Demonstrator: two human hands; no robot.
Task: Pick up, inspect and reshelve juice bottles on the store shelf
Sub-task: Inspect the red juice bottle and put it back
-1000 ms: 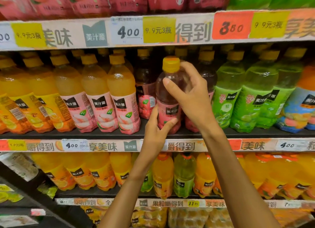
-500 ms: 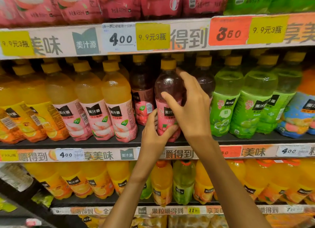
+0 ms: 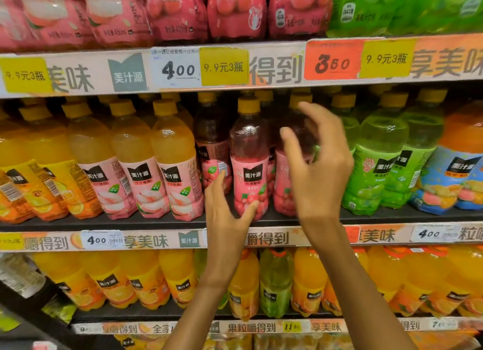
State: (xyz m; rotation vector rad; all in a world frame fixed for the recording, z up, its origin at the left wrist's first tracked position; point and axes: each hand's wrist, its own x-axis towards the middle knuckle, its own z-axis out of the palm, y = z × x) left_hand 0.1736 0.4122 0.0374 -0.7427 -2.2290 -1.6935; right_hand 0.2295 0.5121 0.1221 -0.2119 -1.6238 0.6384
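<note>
Head view showed two bare arms reaching up from the bottom edge toward the middle shelf (image 3: 104,223). The left hand (image 3: 224,213) was at the foot of the red bottle (image 3: 249,161), its thumb pressed against the base and its fingers on the other side, so it looked a light grip. The right hand (image 3: 317,164) hovered just right of the bottle's shoulder, fingers spread and loosely bent, holding nothing and apart from it.

The bottle stood upright at the shelf's front edge, between a darker bottle (image 3: 210,140) behind on its left and another red one on its right, mostly hidden by the right hand.

Full to the neck, it probably felt fairly heavy. The thin plastic would give under a squeeze, and the label wrap looked slick; the narrowed waist above the label seemed the surest hold, with a hand under the base.
</note>
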